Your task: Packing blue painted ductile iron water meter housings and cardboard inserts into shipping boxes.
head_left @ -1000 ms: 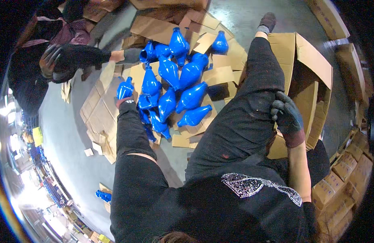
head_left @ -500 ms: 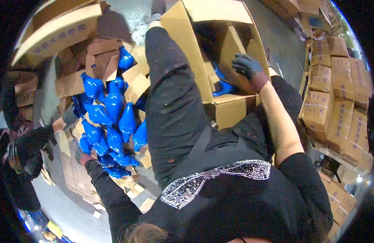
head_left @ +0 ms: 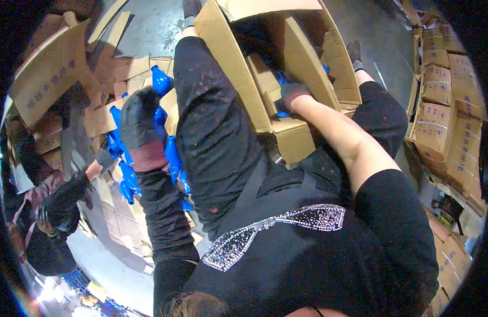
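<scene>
An open cardboard box (head_left: 228,68) stands between my legs, with an upright cardboard divider (head_left: 310,63) in it. My right hand (head_left: 295,94), in a dark glove, reaches down into the box beside the divider. Its fingers are hidden, so what it holds cannot be made out. Next to it, a piece of a glossy blue thing (head_left: 282,114) shows inside the box. To my left lies a pile of glossy blue bottle-shaped vases (head_left: 172,158). Over that pile is my left hand (head_left: 142,127), gloved, back upward; its fingers are foreshortened and hide what lies beneath.
Flattened cardboard and scraps (head_left: 133,68) lie around the pile. A large carton (head_left: 56,79) stands at the far left. At the left edge, another person's gloved hand (head_left: 104,158) is near the pile. Strapped cartons (head_left: 434,127) are stacked on the right.
My left hand has moved from the near left side of the pile up and over it. My right hand has gone deeper into the box. The view has shifted slightly.
</scene>
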Demonstrator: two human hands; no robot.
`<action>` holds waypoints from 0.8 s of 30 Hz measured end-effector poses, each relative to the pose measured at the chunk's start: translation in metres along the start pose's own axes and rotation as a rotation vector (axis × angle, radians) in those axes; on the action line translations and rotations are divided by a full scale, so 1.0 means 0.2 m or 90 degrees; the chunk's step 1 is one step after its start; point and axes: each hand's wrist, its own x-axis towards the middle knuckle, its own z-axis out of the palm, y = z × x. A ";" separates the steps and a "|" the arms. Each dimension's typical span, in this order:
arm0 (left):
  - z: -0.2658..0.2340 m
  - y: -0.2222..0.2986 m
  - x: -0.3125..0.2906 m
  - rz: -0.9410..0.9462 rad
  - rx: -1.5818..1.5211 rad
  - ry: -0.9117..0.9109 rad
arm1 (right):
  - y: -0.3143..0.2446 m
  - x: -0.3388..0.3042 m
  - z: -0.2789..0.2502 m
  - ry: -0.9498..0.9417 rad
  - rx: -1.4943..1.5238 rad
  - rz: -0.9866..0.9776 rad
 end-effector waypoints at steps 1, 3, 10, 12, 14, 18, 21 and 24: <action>0.02 0.00 0.01 -0.031 -0.130 -0.012 | -0.03 -0.02 -0.03 0.001 0.001 -0.011; 0.08 0.19 0.06 -0.284 -0.686 0.058 | 0.00 -0.05 -0.05 0.018 -0.018 -0.078; 0.15 0.43 0.03 -0.322 -0.716 -0.030 | -0.11 -0.32 -0.56 0.077 0.098 -0.106; 0.16 0.49 0.03 -0.405 -0.864 -0.042 | -0.06 -0.42 -0.66 0.135 0.119 -0.083; 0.16 0.57 0.04 -0.427 -0.746 -0.125 | 0.00 -0.55 -0.76 0.187 0.197 -0.069; 0.19 0.66 0.00 -0.308 -0.580 -0.224 | 0.03 -0.76 -0.87 0.292 0.430 -0.083; 0.39 0.66 -0.09 -0.384 -0.808 -0.310 | 0.00 -0.88 -0.87 0.258 0.608 -0.131; 0.42 0.69 -0.14 -0.310 -0.999 -0.395 | -0.11 -0.97 -0.84 0.261 0.778 -0.193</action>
